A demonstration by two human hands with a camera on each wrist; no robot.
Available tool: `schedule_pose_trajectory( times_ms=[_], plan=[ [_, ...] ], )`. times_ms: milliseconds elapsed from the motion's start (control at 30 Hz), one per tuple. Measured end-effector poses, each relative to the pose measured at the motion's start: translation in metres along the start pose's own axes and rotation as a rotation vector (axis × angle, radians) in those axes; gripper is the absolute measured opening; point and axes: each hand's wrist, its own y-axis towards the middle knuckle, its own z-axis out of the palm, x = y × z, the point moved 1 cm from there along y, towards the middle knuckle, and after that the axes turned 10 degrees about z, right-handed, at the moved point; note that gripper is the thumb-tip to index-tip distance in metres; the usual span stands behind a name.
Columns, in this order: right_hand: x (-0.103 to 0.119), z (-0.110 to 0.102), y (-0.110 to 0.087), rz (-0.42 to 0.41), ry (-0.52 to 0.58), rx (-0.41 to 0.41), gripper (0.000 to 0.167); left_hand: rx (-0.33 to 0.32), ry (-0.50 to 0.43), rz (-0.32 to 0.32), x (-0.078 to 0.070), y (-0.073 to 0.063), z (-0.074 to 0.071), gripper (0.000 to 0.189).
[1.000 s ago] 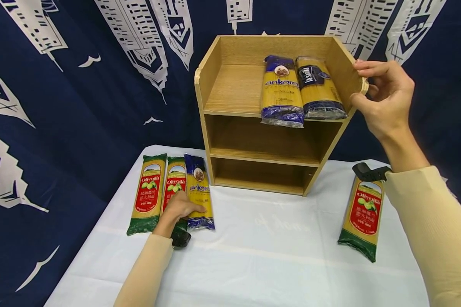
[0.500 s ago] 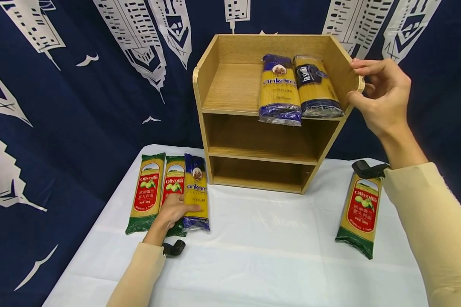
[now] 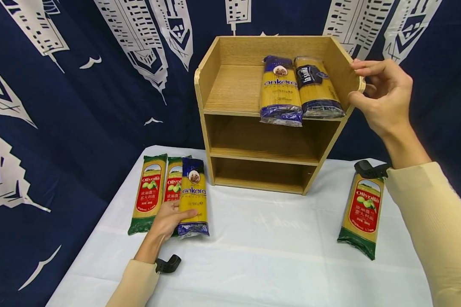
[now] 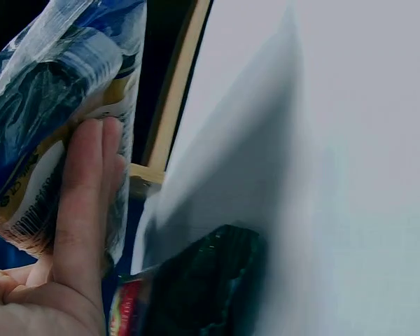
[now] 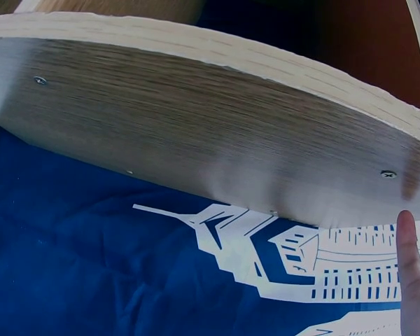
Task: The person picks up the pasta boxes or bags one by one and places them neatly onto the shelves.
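My left hand (image 3: 167, 221) holds a blue-and-yellow "ankara" spaghetti pack (image 3: 194, 198), thumb on top. In the left wrist view the fingers (image 4: 82, 189) lie along the underside of the pack (image 4: 38, 119), which is off the table. Beside and partly beneath it is a green-ended "Olivoilà" spaghetti pack (image 3: 173, 181). My right hand (image 3: 392, 96) grips the right side panel of a wooden shelf unit (image 3: 230, 89). One finger (image 5: 410, 252) shows beside that panel (image 5: 196, 119) in the right wrist view. An "ankara" pack (image 3: 281, 91) and a dark-labelled pasta pack (image 3: 319, 89) lie on the top shelf.
Another Olivoilà pack (image 3: 148, 194) lies at the left of the white-covered table (image 3: 261, 256). One more Olivoilà pack (image 3: 363, 215) lies at the right, under my right forearm. A dark blue printed curtain (image 3: 100, 149) hangs behind the shelf unit.
My left hand has drawn the ankara pack slightly left and toward me, raising it over the neighbouring Olivoilà pack. My right hand keeps its hold on the shelf panel.
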Motion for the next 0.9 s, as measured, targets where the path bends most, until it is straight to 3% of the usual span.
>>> schedule_pose_trajectory(
  times_ms=[200,533,900],
  plan=[
    [-0.002,0.001,0.002,-0.032,-0.001,0.009,0.035,-0.043,-0.090,0.035,-0.020,-0.018,-0.004,0.055],
    [-0.004,0.000,0.002,-0.022,0.045,-0.002,0.036,-0.031,-0.161,0.121,-0.052,-0.042,-0.005,0.063],
    [-0.003,0.000,0.000,-0.022,0.028,0.006,0.037,0.077,-0.246,0.284,-0.082,-0.071,-0.002,0.056]
  ],
)
